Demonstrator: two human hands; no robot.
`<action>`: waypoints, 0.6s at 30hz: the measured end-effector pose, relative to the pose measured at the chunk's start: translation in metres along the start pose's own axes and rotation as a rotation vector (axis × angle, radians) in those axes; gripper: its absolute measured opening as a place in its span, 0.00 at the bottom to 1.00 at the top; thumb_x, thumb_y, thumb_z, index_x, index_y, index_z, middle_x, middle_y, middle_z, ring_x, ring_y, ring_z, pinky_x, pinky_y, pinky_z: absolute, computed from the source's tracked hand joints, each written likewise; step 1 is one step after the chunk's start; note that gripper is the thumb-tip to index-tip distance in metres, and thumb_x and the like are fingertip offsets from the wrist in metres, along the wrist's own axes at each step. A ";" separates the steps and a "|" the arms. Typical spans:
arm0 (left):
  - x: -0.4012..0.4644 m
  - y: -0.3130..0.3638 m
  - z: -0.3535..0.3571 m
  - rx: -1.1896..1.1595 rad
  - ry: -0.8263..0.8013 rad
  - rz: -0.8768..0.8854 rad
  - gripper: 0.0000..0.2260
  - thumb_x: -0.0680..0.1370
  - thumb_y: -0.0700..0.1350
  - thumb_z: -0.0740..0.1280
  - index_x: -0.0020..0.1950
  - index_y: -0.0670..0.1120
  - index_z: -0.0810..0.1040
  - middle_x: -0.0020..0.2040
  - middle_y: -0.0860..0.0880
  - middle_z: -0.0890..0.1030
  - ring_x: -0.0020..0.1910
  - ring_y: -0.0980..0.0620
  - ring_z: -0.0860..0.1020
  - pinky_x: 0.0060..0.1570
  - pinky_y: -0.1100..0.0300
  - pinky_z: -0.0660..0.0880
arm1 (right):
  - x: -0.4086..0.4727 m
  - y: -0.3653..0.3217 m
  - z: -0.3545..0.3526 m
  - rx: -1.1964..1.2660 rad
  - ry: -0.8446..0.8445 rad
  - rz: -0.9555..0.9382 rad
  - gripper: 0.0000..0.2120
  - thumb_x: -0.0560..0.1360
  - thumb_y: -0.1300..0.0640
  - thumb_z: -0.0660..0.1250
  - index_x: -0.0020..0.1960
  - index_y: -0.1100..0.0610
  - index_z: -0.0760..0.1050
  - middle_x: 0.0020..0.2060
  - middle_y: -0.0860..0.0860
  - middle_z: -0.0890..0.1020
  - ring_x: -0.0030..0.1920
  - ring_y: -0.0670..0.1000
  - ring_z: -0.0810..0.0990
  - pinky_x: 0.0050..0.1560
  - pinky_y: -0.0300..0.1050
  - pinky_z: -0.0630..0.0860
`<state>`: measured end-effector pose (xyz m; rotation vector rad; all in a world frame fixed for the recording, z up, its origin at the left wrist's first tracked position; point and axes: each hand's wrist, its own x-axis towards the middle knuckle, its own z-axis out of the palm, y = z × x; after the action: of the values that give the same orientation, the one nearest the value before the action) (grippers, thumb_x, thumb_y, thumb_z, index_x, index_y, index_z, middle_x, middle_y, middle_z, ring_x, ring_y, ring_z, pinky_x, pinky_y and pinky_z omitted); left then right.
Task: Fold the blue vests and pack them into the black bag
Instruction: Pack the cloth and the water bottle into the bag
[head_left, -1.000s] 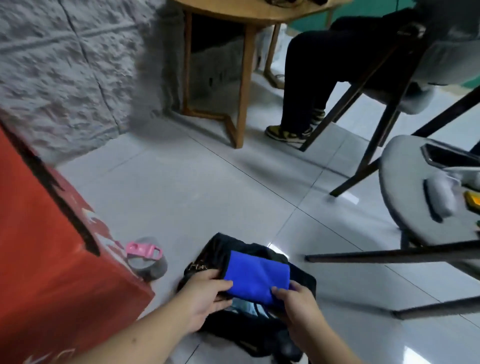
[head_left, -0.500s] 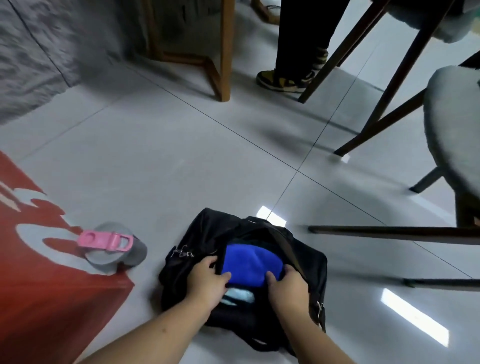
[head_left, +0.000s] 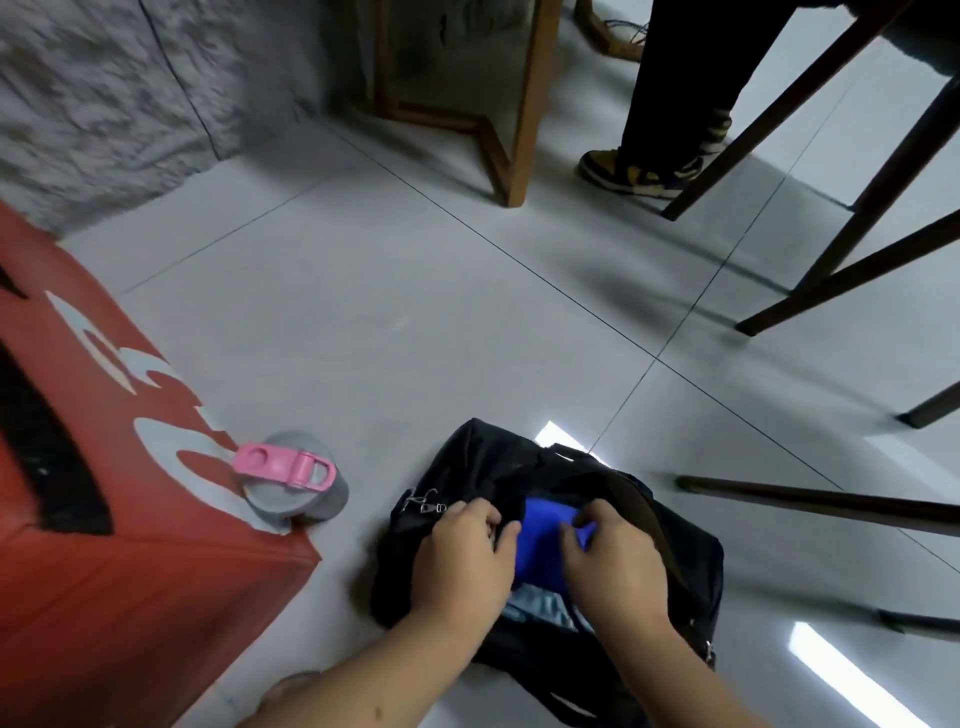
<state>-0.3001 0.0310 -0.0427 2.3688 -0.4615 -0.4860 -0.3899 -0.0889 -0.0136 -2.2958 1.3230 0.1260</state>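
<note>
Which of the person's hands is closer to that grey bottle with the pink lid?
Left. The left hand is at the bag's edge facing the bottle; the right hand is farther, across the blue vest.

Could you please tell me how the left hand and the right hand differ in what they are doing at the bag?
The left hand grips the black bag's dark fabric edge at its opening, while the right hand pinches the folded blue vest. The left hand sits at the opening's left side; the right hand is over the opening itself. Both have curled fingers and reach from below the bag.
</note>
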 end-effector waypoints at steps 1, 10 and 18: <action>0.006 0.000 -0.009 -0.001 0.062 0.042 0.06 0.76 0.52 0.72 0.49 0.51 0.81 0.47 0.53 0.79 0.46 0.49 0.80 0.46 0.54 0.77 | 0.001 -0.010 0.001 0.029 0.004 -0.054 0.06 0.78 0.46 0.67 0.48 0.47 0.75 0.32 0.45 0.78 0.38 0.51 0.80 0.36 0.46 0.72; 0.095 -0.055 -0.103 0.717 0.185 -0.465 0.34 0.67 0.43 0.69 0.70 0.64 0.65 0.80 0.43 0.53 0.79 0.34 0.43 0.72 0.28 0.42 | -0.001 -0.061 0.023 0.153 -0.053 -0.154 0.03 0.77 0.48 0.66 0.49 0.47 0.77 0.40 0.44 0.81 0.42 0.46 0.79 0.41 0.45 0.75; 0.102 -0.077 -0.101 0.768 0.086 -0.519 0.23 0.68 0.50 0.71 0.63 0.56 0.73 0.61 0.43 0.71 0.64 0.38 0.68 0.68 0.42 0.64 | -0.004 -0.037 0.032 0.172 -0.073 -0.107 0.03 0.77 0.50 0.67 0.49 0.47 0.77 0.38 0.44 0.81 0.41 0.46 0.79 0.41 0.44 0.75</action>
<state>-0.1506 0.0951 -0.0455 3.2603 0.0462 -0.4846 -0.3561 -0.0562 -0.0277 -2.1896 1.1265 0.0577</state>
